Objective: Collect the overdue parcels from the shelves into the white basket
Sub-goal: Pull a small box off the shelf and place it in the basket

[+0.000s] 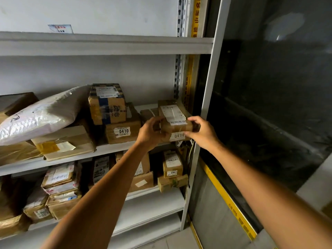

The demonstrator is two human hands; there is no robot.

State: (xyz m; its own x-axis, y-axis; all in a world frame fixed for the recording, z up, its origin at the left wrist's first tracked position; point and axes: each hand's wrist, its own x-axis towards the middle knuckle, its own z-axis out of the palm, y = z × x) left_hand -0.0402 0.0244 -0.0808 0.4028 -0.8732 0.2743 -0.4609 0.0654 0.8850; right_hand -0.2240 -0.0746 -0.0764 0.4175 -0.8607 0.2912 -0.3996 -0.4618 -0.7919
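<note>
A small brown cardboard parcel (174, 121) with white labels sits at the right end of the middle shelf (115, 148). My left hand (152, 132) grips its left side and my right hand (201, 131) grips its right side, fingers curled round the edges. A number sticker on its front is partly covered by my right thumb. The white basket is not in view.
More parcels fill the middle shelf: a box marked 0410 (122, 132), a taped box (106, 104) on top of it, a white padded bag (39, 114). The lower shelf (154, 194) holds several boxes. A metal upright (203, 123) and dark glass (269, 96) stand right.
</note>
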